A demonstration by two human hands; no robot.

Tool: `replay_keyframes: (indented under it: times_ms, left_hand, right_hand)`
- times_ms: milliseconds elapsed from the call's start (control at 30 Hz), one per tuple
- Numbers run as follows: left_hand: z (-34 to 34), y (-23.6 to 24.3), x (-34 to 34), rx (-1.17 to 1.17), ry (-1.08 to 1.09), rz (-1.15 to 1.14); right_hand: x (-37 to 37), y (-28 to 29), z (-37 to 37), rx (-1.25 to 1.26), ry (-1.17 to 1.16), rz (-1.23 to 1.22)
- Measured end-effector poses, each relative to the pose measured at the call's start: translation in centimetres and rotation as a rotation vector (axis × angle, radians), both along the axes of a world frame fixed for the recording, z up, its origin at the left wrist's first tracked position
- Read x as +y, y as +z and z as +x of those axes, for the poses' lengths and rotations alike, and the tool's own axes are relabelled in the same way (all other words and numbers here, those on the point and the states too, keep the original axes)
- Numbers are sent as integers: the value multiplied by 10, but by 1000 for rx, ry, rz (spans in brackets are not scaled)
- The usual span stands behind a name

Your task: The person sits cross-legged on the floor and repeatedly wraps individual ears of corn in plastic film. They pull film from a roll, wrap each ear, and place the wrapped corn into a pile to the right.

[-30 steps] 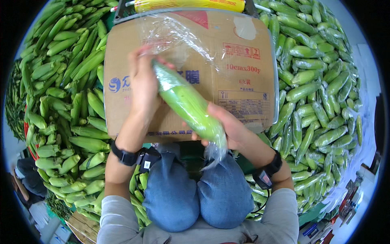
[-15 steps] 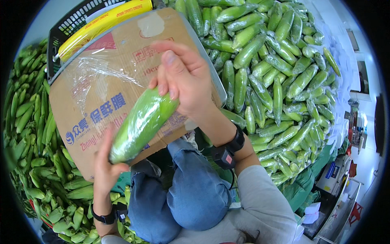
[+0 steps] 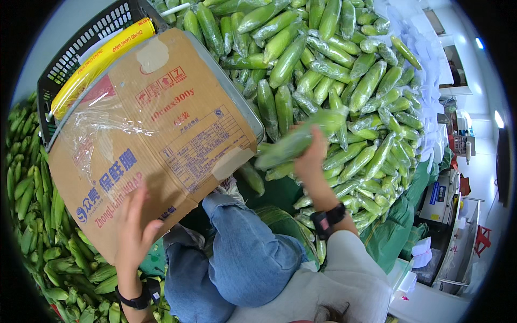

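My right hand [image 3: 312, 157] grips a film-wrapped ear of corn [image 3: 291, 144] in its green husk, slightly blurred by motion. It is at the near left side of a heap of wrapped corn [image 3: 371, 89]. My left hand [image 3: 133, 229] holds nothing, fingers apart, over the lower edge of a flat cardboard sheet [image 3: 210, 126] by my knees. Crumpled clear film [image 3: 110, 121] lies on the cardboard. A yellow roll of cling film [image 3: 102, 67] rests along the far left edge of the board.
A black plastic basket [image 3: 99, 32] stands behind the roll. Unwrapped corn [image 3: 37, 188] is heaped at the left, reaching down beside my left forearm. Green sacking [image 3: 396, 231] lies under the right heap's near edge. Equipment and a metal trolley [image 3: 458, 258] stand far right.
My right hand has carried the wrapped corn right, from above the cardboard to the heap. My left hand has come off the corn. The view has shifted right.
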State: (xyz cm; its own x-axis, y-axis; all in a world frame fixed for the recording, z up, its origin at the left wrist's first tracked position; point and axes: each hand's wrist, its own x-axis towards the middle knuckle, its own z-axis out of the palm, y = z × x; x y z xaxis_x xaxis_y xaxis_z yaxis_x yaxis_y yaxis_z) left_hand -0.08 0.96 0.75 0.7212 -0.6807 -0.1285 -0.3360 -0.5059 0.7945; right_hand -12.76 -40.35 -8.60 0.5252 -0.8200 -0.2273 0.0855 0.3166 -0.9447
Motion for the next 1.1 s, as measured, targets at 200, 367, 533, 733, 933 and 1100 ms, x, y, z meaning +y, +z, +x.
replay_keyframes:
  times_ms: [200, 367, 533, 733, 933, 1100]
  left_hand:
    - [-29, -29, 66, -351, 355, 104]
    - [-30, -47, 90, -466, 413, 285]
    - [20, -44, 86, -507, 515, 294]
    - [107, -56, 84, -587, 495, 252]
    - [90, -37, 115, -483, 660, -183]
    - [-15, -3, 156, -689, 533, -30]
  right_hand:
    - [-260, -7, -137, 958, -442, -1287]
    - [-290, -10, -135, 1732, -399, -1239]
    - [-103, 24, 21, 602, 453, -1666]
    - [101, 39, 184, 203, 1173, -1402]
    - [97, 35, 217, -19, 1157, -1198]
    - [55, 64, 139, 29, 1030, -929]
